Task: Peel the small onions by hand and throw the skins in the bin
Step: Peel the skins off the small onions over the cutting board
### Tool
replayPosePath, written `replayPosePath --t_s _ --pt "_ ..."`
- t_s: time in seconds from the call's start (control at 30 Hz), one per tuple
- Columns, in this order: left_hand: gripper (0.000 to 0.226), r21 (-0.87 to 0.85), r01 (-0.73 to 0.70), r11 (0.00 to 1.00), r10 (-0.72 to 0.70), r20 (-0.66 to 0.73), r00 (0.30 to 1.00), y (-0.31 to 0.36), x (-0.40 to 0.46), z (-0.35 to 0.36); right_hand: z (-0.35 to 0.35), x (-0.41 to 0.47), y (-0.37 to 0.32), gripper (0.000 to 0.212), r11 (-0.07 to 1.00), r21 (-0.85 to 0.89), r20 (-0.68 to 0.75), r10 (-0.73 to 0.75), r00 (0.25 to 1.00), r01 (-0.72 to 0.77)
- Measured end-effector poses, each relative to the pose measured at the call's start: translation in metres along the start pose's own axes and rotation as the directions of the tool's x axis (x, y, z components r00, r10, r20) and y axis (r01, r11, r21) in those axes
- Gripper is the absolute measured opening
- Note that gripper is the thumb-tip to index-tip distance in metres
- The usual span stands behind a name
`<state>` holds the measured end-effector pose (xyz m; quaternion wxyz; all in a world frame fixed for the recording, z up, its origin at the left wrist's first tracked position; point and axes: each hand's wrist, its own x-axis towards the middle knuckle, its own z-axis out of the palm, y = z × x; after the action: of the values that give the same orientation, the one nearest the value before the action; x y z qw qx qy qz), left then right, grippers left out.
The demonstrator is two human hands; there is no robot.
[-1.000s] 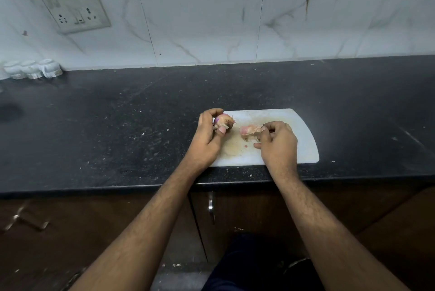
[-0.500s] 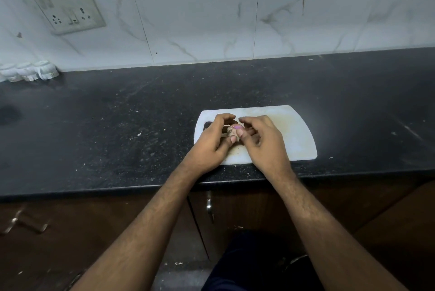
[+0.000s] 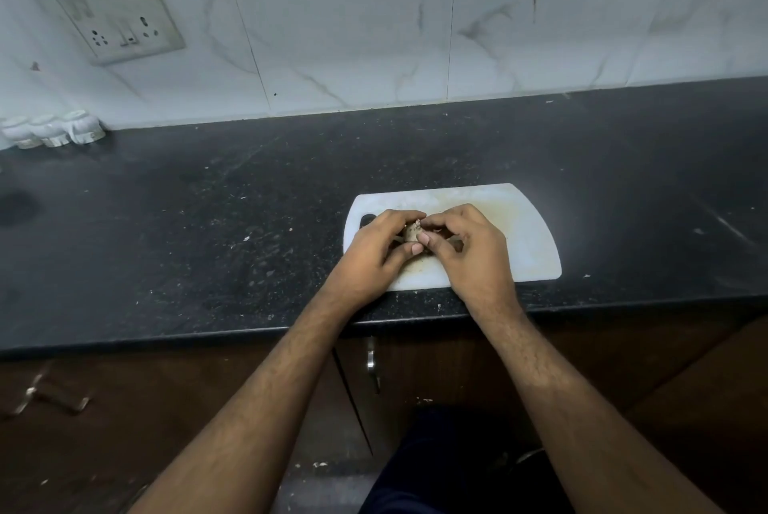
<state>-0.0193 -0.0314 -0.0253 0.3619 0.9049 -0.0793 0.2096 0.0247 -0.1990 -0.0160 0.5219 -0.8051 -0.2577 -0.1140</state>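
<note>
Onion (image 3: 412, 231), small and papery, now pinched between both hands over the near-left part of the white chopping board (image 3: 528, 231); a second ago held by the left alone beside a loose scrap of skin, half a second ago already enclosed by both. Scrap of skin no longer visible, perhaps hidden under the right palm. Judged from this: peeling of this one bulb resumed and under way, no trip to the bin begun; no bin in view.

Left hand (image 3: 374, 247) curled round the bulb from the left, thumb tip beneath it, forefinger arched over the top. Right hand (image 3: 469, 247) closed in from the right, thumb and forefinger nipping at the tip of the bulb, remaining fingers (image 3: 446, 241) folded under. Both wrists low over the board, forearms converging from the worktop's near edge.

Board flat on the black speckled worktop (image 3: 208, 231), flecked with crumbs. Further off, three small white pots (image 3: 54, 130) against the marble-tiled wall, a switch-and-socket plate (image 3: 116, 14) above them.
</note>
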Motion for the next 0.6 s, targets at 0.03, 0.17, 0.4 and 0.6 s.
replayPosePath --t_s 0.03,0.17,0.4,0.6 --pt "0.04 0.004 -0.003 1.0 0.003 0.003 1.0 -0.0001 0.0 -0.0001 -0.0004 0.0001 -0.0004 0.015 1.0 0.01 -0.003 0.0 1.0 0.0" --pt "0.04 0.02 -0.008 1.0 0.008 0.016 1.0 -0.0026 0.0001 0.0005 -0.0007 0.0 0.0002 0.012 0.999 -0.007 -0.034 -0.032 0.999 0.032" --pt "0.043 0.015 0.001 1.0 -0.001 0.034 0.999 -0.0023 -0.0001 0.0006 0.0069 -0.0065 0.0013 0.02 0.971 -0.188 -0.043 -0.158 0.986 0.148" --pt "0.044 0.007 0.032 0.999 -0.032 0.034 0.999 -0.0025 -0.0005 0.0016 0.0083 -0.0073 0.0014 0.018 0.943 -0.287 -0.013 -0.178 0.984 0.167"
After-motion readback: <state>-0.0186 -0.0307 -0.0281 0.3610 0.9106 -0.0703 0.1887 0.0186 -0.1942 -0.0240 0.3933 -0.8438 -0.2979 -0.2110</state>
